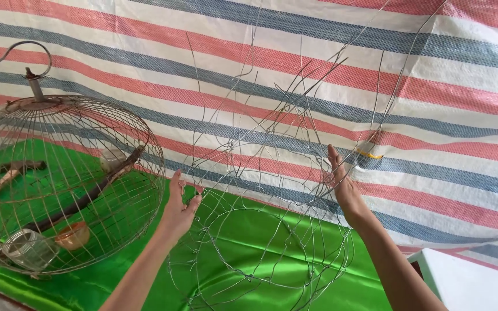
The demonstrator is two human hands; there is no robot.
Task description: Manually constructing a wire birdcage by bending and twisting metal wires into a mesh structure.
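**Both hands steady an unfinished wire cage frame**

Head view: you hold the unfinished wire cage frame (266,230) upright over the green satin cloth (249,242). Its loose wire ends fan upward in front of the striped tarpaulin (433,86).

Your left hand (178,210) is on the frame's left side, with thumb and fingers pinched together on one thin wire, apparently to stop the springy mesh from turning.

Your right hand (341,184) is on the frame's right side. Its fingers are straight and close together, with the palm laid flat against the wires; it presses rather than grips, which seems to brace the frame against the pull of the other hand.

Left of the frame, well apart from it, a finished domed wire birdcage (64,178) lies tilted. It has a hook (21,57) on top, a wooden perch (87,193) inside, and a glass jar (27,250) beside an orange cup (73,235).
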